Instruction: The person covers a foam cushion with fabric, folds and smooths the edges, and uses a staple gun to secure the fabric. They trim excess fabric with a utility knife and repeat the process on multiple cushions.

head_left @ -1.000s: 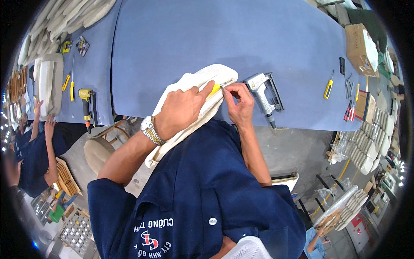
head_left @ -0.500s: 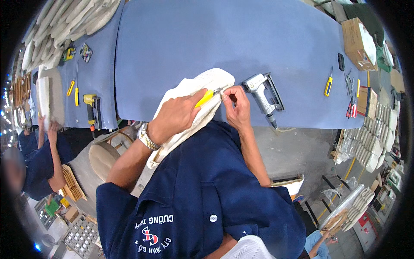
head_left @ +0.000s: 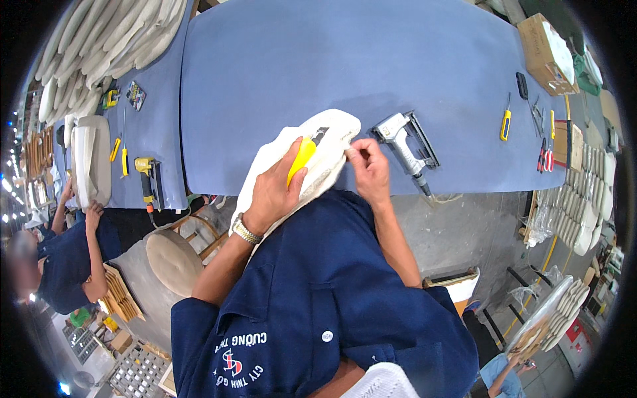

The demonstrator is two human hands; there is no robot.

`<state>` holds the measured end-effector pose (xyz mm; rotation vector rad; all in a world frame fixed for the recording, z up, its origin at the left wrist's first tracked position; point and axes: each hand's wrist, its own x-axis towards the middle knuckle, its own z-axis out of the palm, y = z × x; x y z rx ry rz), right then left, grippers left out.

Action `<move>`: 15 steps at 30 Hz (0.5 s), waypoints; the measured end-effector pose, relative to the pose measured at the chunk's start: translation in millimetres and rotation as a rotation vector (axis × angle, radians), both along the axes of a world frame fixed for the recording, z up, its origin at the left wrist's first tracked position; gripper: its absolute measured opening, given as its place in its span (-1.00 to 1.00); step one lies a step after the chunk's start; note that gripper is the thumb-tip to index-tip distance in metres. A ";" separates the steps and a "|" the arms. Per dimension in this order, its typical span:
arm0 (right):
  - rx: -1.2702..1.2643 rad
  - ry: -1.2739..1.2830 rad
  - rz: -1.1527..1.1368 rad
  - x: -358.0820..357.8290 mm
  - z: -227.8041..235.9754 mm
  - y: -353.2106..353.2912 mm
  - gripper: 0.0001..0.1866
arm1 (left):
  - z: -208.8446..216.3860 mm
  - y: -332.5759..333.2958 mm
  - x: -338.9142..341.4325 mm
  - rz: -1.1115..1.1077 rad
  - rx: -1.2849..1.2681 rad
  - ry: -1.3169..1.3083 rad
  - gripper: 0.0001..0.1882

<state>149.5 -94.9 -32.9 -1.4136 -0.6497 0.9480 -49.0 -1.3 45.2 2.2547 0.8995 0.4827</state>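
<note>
A long cream fabric-covered pad (head_left: 341, 122) leans from the blue table's edge towards my body. My left hand (head_left: 273, 194), with a metal watch on its wrist, is closed around a yellow-handled tool (head_left: 302, 159). Its dark grey tip lies over the pad's upper part; the exact kind of tool I cannot tell. At the pad's right edge, the thumb and fingers of my right hand (head_left: 371, 174) pinch the cream fabric. Just right of that hand, a silver staple gun (head_left: 402, 140) lies on the table.
The blue table (head_left: 285, 53) spreads out ahead. Yellow-handled hand tools, including a screwdriver (head_left: 506, 125), and a cardboard box (head_left: 545, 56) lie at right. Stacked pads (head_left: 113, 33) and a yellow staple gun (head_left: 146, 174) are at left, where a co-worker (head_left: 70, 265) handles another pad.
My left hand has swung the yellow-handled tool away from the pad's right edge; its tip now points upward over the pad. My right fingers stay at the edge. The view has shifted slightly.
</note>
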 end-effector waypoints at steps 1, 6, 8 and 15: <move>-0.003 -0.242 0.019 -7.6 7.2 -0.2 -0.92 | -2.3 -5.1 -0.2 0.034 0.000 0.006 -0.34; 0.209 -0.327 0.389 -39.5 55.3 -5.7 -0.96 | -7.9 -21.0 -2.6 0.092 0.012 0.059 -0.31; 0.153 -0.027 0.263 -34.6 31.2 -8.0 -0.97 | -12.4 -18.5 -8.2 0.146 -0.062 0.003 -0.31; 0.145 0.161 -0.236 16.9 21.8 -58.7 -0.92 | -16.1 -17.0 -20.8 0.183 -0.069 -0.141 -0.35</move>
